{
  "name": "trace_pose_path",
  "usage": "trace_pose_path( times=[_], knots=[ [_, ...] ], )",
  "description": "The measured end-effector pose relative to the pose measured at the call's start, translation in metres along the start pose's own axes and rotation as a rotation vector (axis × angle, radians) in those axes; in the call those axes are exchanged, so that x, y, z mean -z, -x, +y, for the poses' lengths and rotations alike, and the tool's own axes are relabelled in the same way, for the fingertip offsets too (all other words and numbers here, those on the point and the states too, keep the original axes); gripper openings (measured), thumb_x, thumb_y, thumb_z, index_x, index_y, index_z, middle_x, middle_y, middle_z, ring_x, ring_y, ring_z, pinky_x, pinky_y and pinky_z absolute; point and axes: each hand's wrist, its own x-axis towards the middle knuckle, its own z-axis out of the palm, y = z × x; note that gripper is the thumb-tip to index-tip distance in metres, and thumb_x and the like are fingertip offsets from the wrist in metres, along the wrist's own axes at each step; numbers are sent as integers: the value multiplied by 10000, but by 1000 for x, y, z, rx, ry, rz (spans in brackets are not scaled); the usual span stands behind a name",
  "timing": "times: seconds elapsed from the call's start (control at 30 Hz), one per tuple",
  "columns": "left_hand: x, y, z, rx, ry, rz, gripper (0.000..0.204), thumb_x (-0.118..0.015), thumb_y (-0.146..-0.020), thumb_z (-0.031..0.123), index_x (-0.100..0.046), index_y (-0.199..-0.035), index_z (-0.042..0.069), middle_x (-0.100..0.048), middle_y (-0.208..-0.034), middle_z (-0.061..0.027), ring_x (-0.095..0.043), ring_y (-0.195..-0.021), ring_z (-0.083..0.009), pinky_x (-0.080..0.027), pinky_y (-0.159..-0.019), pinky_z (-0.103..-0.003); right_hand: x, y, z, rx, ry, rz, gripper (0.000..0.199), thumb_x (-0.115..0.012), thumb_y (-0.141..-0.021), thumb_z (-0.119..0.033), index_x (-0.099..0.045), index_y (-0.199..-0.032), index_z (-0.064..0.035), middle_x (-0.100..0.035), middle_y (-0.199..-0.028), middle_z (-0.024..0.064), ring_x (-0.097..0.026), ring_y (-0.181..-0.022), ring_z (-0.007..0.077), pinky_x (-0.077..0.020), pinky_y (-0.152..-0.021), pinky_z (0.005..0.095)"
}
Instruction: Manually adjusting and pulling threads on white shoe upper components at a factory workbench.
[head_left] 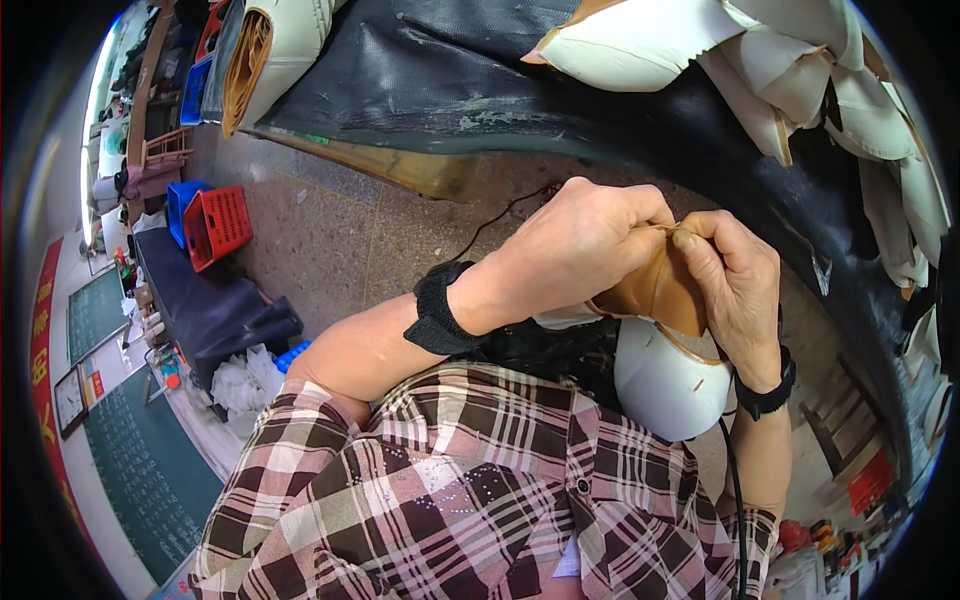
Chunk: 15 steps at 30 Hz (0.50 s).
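Two hands are working close together in the head view, and both are yours. Your left hand is pinching, nearly shut, at the upper edge of the tan lining of a white shoe piece; your right hand is holding that lining just beside it, thumb pressing against curled fingers. The shoe piece is hanging in front of your shirt, on your side of the bench's near edge, its rounded toe pointing down toward you. For this step, you are probably doing best by keeping both pinches level, easing the edge flat between them and letting the toe hang freely, so that the lining isn't creasing.

Your fingers are hiding the very edge, so you cannot tell whether the pale line there is thread or leather. Your left wrist is covering part of the shoe's side, and the black bundle beneath is staying unclear. Along the bench's far right edge, more white pieces are overlapping, and the picture's rim is cutting some off.
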Motion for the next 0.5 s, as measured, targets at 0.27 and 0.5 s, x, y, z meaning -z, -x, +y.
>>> trace_pose_path(
  times=[0.27, 0.5],
  knots=[
    [-12, 5, -3, -23, -95, 121, 100, -596, -816, 74, -646, -887, 23, -650, -709, -123, -652, -595, -186, -503, -550, -266, -3, 6, -14, -89, 83, 84, 85, -657, -811, -74, -609, -838, -9, -596, -703, 113, -582, -592, 206, -459, -562, 293],
    [-14, 14, 6, -122, -58, 208, 67, -605, -811, 42, -651, -858, 35, -621, -648, -82, -613, -543, -134, -481, -515, -242, -4, 12, -16, -194, -324, 144, 98, -655, -793, 4, -569, -836, -13, -579, -723, -19, -436, -603, 15, -381, -554, 169]
  ],
)
